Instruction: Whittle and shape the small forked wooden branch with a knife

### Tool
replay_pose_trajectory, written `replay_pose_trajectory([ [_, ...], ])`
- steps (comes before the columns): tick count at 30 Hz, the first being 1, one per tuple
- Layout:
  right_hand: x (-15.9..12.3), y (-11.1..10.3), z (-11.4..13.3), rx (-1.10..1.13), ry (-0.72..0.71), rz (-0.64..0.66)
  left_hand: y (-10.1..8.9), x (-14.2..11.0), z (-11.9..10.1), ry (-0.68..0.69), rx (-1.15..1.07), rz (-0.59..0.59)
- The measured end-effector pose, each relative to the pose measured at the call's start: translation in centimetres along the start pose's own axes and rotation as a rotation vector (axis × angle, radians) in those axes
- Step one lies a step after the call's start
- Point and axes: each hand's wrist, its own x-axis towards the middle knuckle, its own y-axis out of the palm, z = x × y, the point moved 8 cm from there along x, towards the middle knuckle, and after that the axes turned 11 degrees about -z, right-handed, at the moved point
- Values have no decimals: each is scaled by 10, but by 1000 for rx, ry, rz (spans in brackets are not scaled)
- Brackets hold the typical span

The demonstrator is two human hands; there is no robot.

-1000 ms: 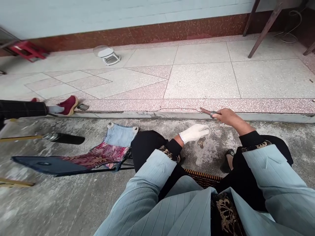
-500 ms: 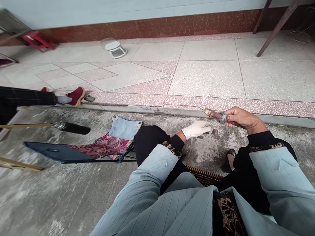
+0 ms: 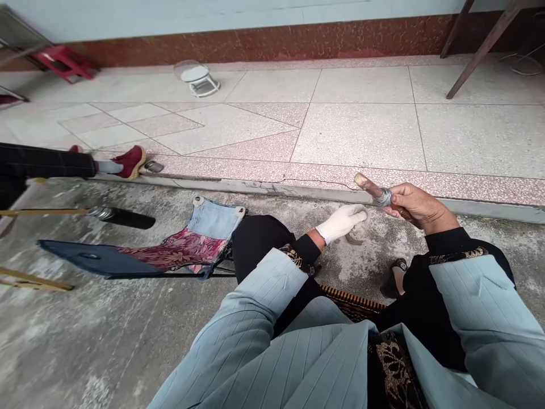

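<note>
In my bare right hand (image 3: 415,205) is a short wooden stick (image 3: 367,184) with coils of grey wire (image 3: 384,197) wound around it, close to my fingertips. Its blunt, pale end points left and slightly up. The part inside my palm is hidden. My left hand (image 3: 344,222) wears a white knitted glove and is closed, a little left of and below the stick. A small greyish, curved piece (image 3: 355,238) shows just under the gloved fingers. What the left fingers pinch is not clear.
A raised tiled step (image 3: 357,136) runs ahead of me. To the left are a low folding chair (image 3: 183,250), a dark cylinder (image 3: 130,218) and another person's red shoe (image 3: 131,162). A white stool (image 3: 202,84) and red stool (image 3: 63,61) stand farther back.
The stick's pale end has tipped upward in my right hand. The gloved left hand has shifted slightly up, and the greyish piece under it, blurred before, shows more clearly.
</note>
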Motion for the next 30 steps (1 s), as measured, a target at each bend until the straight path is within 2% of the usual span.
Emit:
replay_pose_trajectory([
  [4,12,-24,-4,-34,2,-320,14,-5,-8,127,327,91],
  [5,15,-32,-8,-131,30,-401,17,-7,-10,153,373,133],
  [7,19,-46,-18,-466,127,-490,21,-11,-15,202,428,216],
  [9,21,-53,-27,-837,226,-470,16,-14,-21,254,485,257],
  [11,21,-46,-36,-1045,287,-318,4,-14,-25,274,527,233],
  [12,19,-35,-43,-1057,313,-174,-4,-13,-27,270,529,207],
  [14,6,-2,-55,-939,362,222,-18,-11,-28,238,477,147],
  [16,-18,33,-52,-725,368,587,-25,-10,-26,193,364,112],
  [17,-25,43,-45,-627,342,677,-25,-10,-24,168,301,106],
  [18,-28,48,-35,-546,297,687,-23,-10,-21,138,242,98],
  [19,-25,47,-26,-484,245,621,-21,-10,-18,112,190,88],
  [21,-12,29,-13,-416,163,362,-12,-11,-10,41,126,75],
  [22,-4,15,-9,-409,128,215,-4,-13,-6,7,107,108],
  [25,13,-20,-12,-492,103,-106,13,-18,-1,-29,75,193],
  [28,22,-44,-25,-814,156,-304,15,-20,-4,-22,85,222],
  [29,23,-47,-28,-921,184,-318,12,-19,-6,-14,103,218],
  [30,22,-46,-32,-983,219,-270,7,-18,-8,-3,125,207],
])
